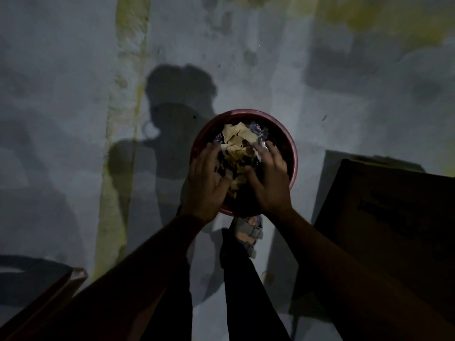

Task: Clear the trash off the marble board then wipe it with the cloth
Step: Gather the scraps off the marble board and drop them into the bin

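Note:
A round red bin stands on the grey floor below me. It holds trash: torn tan paper pieces and some shiny foil. Both my hands hover over its mouth in dim light. My left hand is over the bin's left side with its fingers spread and fairly straight. My right hand is over the right side, its fingers also extended. Paper scraps lie between and under the two palms. Neither hand plainly grips anything. No marble board or cloth is in view.
A dark boxy object stands close to the right of the bin. My sandalled foot is just in front of the bin. A brown edge shows at the bottom left. The grey floor has yellowish streaks and shadows.

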Tool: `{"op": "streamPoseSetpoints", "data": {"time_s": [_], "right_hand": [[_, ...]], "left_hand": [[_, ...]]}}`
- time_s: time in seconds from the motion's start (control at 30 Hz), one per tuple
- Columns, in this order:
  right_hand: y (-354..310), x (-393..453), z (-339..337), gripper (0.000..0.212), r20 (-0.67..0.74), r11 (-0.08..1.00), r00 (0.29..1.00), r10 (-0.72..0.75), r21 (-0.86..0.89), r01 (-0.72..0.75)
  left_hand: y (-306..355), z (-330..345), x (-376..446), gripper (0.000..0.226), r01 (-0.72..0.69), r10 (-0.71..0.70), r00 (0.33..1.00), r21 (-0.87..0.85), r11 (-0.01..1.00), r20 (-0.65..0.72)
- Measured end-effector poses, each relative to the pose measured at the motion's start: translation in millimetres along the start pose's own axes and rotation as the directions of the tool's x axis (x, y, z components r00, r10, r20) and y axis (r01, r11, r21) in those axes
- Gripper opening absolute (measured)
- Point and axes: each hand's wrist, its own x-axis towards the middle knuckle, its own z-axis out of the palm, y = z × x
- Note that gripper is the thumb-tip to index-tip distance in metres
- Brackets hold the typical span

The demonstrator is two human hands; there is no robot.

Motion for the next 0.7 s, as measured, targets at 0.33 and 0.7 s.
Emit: {"op": "streamPoseSetpoints", "data": {"time_s": [0.33,0.7], "right_hand": [[72,52,72,0.071,0.194,0.809,0.981,-0.016,-0.574,0.127],[82,66,87,0.073,0.177,0.82,0.984,0.014,-0.566,0.09]], "left_hand": [[-61,66,52,0.08,-0.345,0.172,0.934,0.66,0.667,0.314],[-72,81,72,0.076,-0.328,0.141,0.936,0.659,0.677,0.321]]}}
